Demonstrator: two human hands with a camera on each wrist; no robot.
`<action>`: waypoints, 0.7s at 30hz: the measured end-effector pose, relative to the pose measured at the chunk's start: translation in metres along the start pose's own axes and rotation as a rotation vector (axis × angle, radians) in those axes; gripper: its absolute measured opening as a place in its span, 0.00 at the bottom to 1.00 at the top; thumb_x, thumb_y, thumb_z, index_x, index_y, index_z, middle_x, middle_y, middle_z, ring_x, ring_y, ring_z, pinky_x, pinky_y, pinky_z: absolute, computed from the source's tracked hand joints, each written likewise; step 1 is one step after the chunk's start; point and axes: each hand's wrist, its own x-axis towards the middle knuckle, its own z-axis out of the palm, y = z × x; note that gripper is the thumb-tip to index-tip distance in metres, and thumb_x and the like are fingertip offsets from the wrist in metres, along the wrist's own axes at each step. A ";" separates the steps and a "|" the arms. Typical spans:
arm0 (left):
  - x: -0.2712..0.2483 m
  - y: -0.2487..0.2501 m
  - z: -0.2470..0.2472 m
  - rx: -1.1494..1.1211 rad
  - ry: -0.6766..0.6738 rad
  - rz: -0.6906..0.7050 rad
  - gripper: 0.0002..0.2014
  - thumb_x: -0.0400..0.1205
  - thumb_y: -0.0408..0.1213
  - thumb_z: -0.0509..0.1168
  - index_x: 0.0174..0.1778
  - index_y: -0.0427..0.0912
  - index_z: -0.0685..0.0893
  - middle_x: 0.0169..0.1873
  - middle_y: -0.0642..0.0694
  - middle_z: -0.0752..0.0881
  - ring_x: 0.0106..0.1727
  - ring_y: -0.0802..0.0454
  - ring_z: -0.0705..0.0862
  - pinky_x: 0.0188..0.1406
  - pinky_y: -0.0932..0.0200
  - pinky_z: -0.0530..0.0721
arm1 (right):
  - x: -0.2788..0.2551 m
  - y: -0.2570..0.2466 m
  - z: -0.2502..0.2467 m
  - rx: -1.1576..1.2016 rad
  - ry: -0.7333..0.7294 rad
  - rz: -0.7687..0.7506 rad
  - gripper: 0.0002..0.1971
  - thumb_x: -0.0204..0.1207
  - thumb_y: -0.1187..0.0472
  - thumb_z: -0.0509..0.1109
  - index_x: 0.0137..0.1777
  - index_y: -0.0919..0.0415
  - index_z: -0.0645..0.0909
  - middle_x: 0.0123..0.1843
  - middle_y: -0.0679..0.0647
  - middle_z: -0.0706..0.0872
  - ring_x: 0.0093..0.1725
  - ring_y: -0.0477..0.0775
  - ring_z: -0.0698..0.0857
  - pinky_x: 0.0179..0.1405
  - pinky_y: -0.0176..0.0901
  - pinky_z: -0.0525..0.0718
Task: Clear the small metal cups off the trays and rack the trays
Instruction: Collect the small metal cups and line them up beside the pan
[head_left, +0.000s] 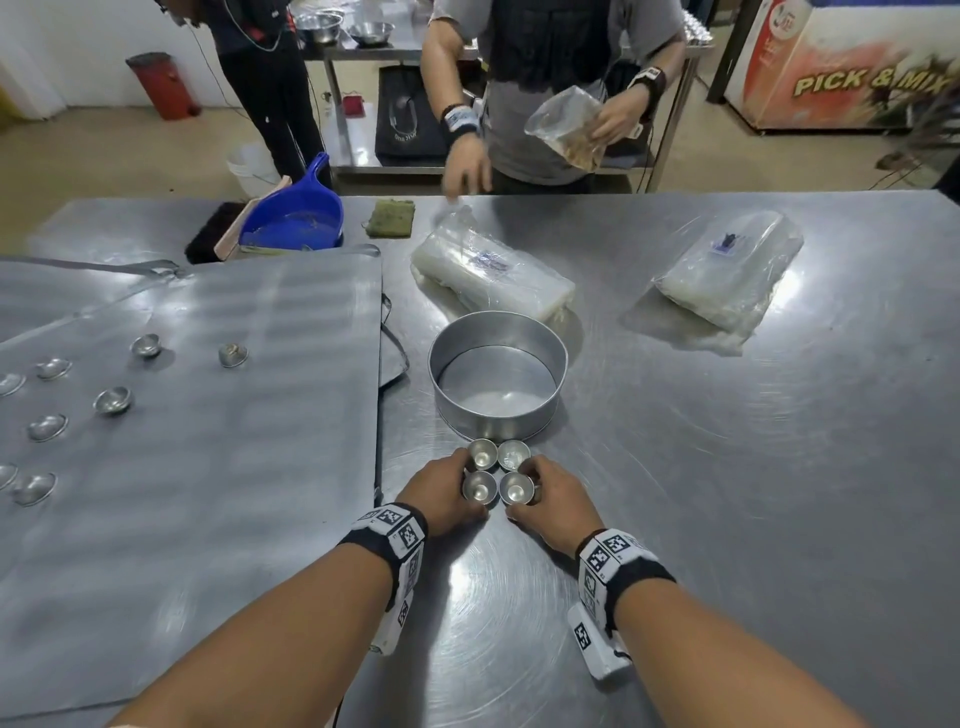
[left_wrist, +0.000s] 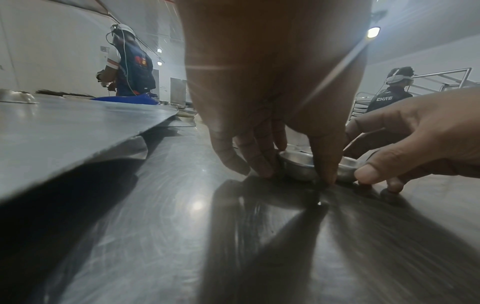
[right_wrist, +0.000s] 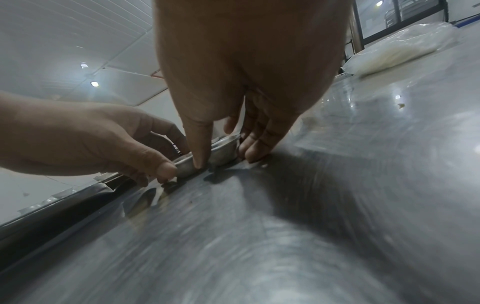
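Note:
Four small metal cups (head_left: 497, 470) stand in a tight square on the steel table, just in front of a round metal pan (head_left: 498, 374). My left hand (head_left: 464, 479) curls round the two left cups, and my right hand (head_left: 535, 480) curls round the two right ones. In the left wrist view, thumb and fingers (left_wrist: 259, 164) pinch a cup (left_wrist: 296, 162) against the table. The right wrist view shows the same grip on a cup (right_wrist: 224, 149). A large flat tray (head_left: 234, 493) lies at the left, with several more cups (head_left: 112, 400) scattered on it.
Two plastic-wrapped packs (head_left: 493, 275) (head_left: 727, 275) lie beyond the pan. A blue dustpan (head_left: 296, 218) and a green sponge (head_left: 389, 218) sit at the far edge. Across the table a person (head_left: 550, 78) holds a plastic bag. Bare steel table (head_left: 727, 493) stretches to the right.

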 end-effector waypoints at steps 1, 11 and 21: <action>0.000 0.000 0.000 -0.001 0.001 0.001 0.27 0.69 0.50 0.77 0.60 0.54 0.73 0.48 0.54 0.85 0.50 0.51 0.85 0.45 0.57 0.80 | 0.000 0.000 0.000 0.001 -0.001 0.002 0.22 0.63 0.53 0.82 0.54 0.48 0.77 0.50 0.43 0.84 0.48 0.46 0.83 0.47 0.40 0.80; -0.009 -0.001 -0.012 0.034 0.038 -0.019 0.31 0.70 0.57 0.78 0.64 0.50 0.74 0.50 0.51 0.85 0.51 0.50 0.85 0.51 0.52 0.83 | -0.007 -0.005 -0.010 -0.097 0.047 0.026 0.23 0.68 0.42 0.77 0.61 0.45 0.77 0.59 0.44 0.79 0.55 0.46 0.82 0.53 0.42 0.81; -0.072 -0.034 -0.075 0.063 0.163 -0.078 0.22 0.78 0.58 0.71 0.60 0.49 0.80 0.51 0.49 0.87 0.48 0.51 0.84 0.45 0.57 0.79 | 0.008 -0.098 0.014 -0.070 0.128 -0.175 0.13 0.76 0.41 0.70 0.53 0.46 0.81 0.51 0.43 0.82 0.51 0.46 0.81 0.51 0.45 0.79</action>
